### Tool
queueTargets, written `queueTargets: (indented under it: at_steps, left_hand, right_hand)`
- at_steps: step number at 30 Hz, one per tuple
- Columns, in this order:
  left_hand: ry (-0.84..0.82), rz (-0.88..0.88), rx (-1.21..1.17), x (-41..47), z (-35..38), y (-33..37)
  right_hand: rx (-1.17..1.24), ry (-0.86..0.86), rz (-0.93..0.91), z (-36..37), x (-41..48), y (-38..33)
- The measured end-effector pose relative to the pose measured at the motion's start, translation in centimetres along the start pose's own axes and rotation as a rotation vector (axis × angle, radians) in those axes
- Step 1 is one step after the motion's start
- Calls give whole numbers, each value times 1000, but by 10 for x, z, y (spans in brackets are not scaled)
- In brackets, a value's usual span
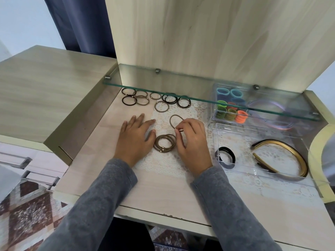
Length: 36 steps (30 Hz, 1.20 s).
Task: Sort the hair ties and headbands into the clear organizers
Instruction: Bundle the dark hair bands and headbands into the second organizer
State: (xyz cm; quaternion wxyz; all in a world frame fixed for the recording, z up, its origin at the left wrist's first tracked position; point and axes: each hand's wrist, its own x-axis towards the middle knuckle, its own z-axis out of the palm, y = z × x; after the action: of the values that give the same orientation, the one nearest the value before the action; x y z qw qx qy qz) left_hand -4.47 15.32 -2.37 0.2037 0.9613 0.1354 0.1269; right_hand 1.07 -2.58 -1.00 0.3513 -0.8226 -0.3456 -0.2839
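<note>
My right hand (192, 142) pinches a brown hair tie (173, 118) between thumb and forefinger, just above a stack of several brown ties (164, 143) on the lace doily. My left hand (136, 138) lies flat beside that stack, fingers straight. More brown and black ties (155, 99) lie scattered further back under the glass shelf. To the right, a clear organizer (262, 175) holds black ties (225, 156) and a gold-and-black headband (282, 156). A second clear organizer (215, 116) behind it holds colourful ties (230, 109) and pastel headbands (272, 113).
A glass shelf (199, 96) on metal pegs juts out over the back of the desk. A wooden panel rises behind it. A lower side cabinet (45, 84) stands to the left. A round mirror edge (324, 160) sits at the far right.
</note>
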Motion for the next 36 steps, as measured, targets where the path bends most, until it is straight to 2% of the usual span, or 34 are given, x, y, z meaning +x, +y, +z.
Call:
queueTargets:
  at_steps: [9,15,23,29,36]
  left_hand:
    - [16,-2,8,1,3,-1]
    - [4,1,20,2,3,-2]
    - [1,-9,18,2,2,-1]
    - [4,-14,8,3,3,0]
    - [7,-6,2,3,4,-3]
  right_hand:
    - [-33,-170,-131,-3,-7,-14]
    - [-15,-250,-152,-4,-8,-14]
    - [-9,-294,-126,-6,-8,-15]
    - [65,-272,17,-9,-9,-11]
    - [-11,-415,27,-14,-16,-6]
